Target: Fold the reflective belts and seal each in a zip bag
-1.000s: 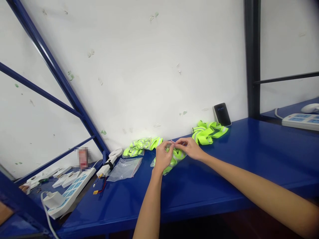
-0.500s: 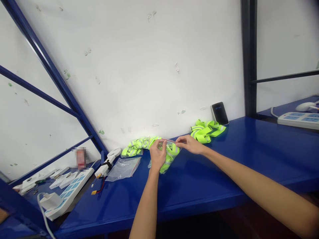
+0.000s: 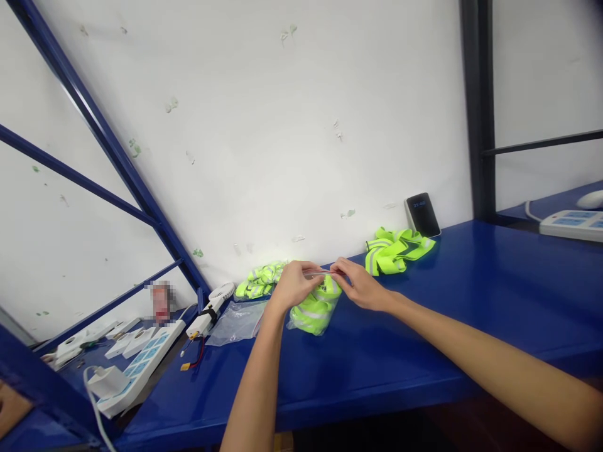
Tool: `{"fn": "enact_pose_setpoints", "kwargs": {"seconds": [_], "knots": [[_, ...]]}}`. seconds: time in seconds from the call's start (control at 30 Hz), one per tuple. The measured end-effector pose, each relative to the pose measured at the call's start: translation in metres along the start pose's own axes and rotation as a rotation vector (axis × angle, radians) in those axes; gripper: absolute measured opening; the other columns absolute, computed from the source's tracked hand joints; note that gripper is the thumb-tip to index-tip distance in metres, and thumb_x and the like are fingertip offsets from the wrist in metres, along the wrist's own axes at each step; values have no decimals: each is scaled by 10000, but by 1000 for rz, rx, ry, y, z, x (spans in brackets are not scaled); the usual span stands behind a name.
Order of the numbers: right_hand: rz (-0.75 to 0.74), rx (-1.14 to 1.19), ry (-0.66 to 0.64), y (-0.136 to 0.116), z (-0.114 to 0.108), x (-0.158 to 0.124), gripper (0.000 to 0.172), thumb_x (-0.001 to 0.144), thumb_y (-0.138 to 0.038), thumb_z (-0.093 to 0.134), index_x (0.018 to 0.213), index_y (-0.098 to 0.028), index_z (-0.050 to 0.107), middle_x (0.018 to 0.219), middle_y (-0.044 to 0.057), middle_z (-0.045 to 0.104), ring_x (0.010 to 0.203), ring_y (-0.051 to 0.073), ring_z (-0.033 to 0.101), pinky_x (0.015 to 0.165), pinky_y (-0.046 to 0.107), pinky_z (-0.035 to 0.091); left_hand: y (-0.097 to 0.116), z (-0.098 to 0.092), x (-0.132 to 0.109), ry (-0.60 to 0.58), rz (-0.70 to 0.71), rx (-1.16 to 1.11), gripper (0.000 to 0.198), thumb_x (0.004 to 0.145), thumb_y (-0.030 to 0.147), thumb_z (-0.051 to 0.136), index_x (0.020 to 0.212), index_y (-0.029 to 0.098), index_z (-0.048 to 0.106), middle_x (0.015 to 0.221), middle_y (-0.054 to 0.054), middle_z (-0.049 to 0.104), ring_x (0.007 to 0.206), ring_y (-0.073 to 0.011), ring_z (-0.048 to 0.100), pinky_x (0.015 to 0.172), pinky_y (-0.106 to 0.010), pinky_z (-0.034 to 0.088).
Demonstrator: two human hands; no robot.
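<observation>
A clear zip-lock bag [image 3: 315, 314] with a folded neon-yellow reflective strap inside hangs just over or rests on the blue table; which one I cannot tell. My left hand [image 3: 298, 284] pinches the left end of its red-lined zip edge. At the right end of that edge, the thumb and fingers of my right hand [image 3: 354, 282] are closed on it. Behind my left hand lies a heap of bagged neon-yellow straps [image 3: 257, 281], partly hidden. A flat clear zip-lock bag [image 3: 235, 323] lies left of my left forearm.
Loose neon-yellow straps [image 3: 398, 251] lie at the back right, before a black-faced clock [image 3: 423, 215] leaning on the wall. To the left are a small white fan [image 3: 221, 292], a white device with red wires [image 3: 200, 324] and a power strip [image 3: 146, 364]. The blue table [image 3: 377, 364] has a front edge.
My left hand has turned and slid along the zip edge, its fingers now over the top. The bag hangs more upright, showing more of the strap. The view has shifted slightly.
</observation>
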State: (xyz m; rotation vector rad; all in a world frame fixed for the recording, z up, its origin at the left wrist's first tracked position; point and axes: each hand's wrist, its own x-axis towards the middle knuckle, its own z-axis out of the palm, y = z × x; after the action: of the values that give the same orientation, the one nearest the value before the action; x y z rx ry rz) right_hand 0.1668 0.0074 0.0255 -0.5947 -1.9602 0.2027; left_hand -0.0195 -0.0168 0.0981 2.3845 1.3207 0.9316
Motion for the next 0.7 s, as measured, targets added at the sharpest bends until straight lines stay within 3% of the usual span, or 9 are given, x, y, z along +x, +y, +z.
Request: {"fn": "enact_pose_setpoints", "kwargs": {"seconds": [0.1, 0.2, 0.33, 0.47, 0.7], "knots": [[-51, 26, 15, -8, 0, 1, 171, 965, -262, 403, 895, -188, 539, 820, 40, 529, 740, 162, 494, 684, 290, 408, 20, -19, 1, -107, 50, 277, 199, 770, 295, 574, 775, 179, 734, 705, -47, 715, 679, -182, 639, 625, -256, 452], [-55, 63, -31, -13, -3, 2, 167, 970, -270, 416, 955, -191, 562, 841, 41, 544, 754, 159, 513, 690, 286, 418, 33, -25, -3, -125, 79, 417, 220, 780, 291, 538, 746, 188, 730, 635, -30, 687, 612, -168, 596, 584, -251, 402], [-97, 43, -27, -18, -6, 2, 162, 963, -241, 424, 911, -188, 569, 805, 36, 537, 731, 159, 507, 672, 285, 414, 35, -23, -8, -95, 86, 416, 246, 803, 277, 502, 794, 200, 735, 677, -24, 699, 633, -164, 594, 597, -247, 393], [-152, -3, 8, -24, -5, 3, 161, 947, -203, 413, 890, -188, 563, 796, 49, 534, 730, 173, 494, 670, 298, 413, 35, -24, -6, -176, 79, 376, 265, 819, 291, 483, 797, 187, 726, 676, -24, 692, 632, -165, 593, 591, -245, 400], [-129, 39, -55, -26, -10, 7, 159, 939, -256, 442, 933, -182, 583, 815, 56, 570, 722, 169, 517, 672, 297, 434, 42, -34, -2, -241, 182, 465, 172, 778, 255, 533, 752, 192, 691, 703, -43, 683, 665, -179, 598, 657, -258, 422]]}}
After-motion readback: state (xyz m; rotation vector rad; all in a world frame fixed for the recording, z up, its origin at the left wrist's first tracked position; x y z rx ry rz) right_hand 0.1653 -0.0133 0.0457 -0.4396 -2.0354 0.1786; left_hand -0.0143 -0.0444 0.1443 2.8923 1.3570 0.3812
